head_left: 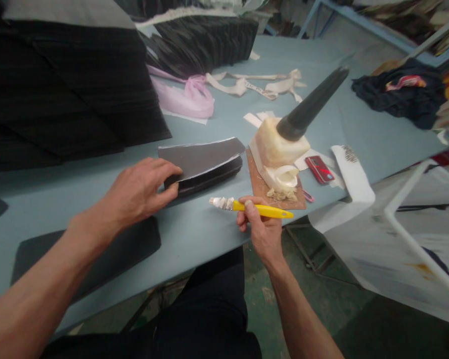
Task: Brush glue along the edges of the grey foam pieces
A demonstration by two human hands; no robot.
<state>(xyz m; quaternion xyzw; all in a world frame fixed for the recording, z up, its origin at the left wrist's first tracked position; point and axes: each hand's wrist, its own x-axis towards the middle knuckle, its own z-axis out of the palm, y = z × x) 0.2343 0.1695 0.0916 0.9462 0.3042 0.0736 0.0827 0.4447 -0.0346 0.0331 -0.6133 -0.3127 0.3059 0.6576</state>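
Head view: our left hand [142,187] pinches the left end of the black panels [205,155] on the desk [194,222]; our right hand [262,232] grips the yellow brush [269,211]. Its bristles [223,203], apparently coated, could smear the desk if our wrist dips.

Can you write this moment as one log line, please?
left hand: holding dark pieces | right hand: holding yellow brush | white container: on brown board

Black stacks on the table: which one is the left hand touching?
The small, low stack, white-edged on top, with the left hand on one end. The tall stack at left and the leaning stack behind are untouched.
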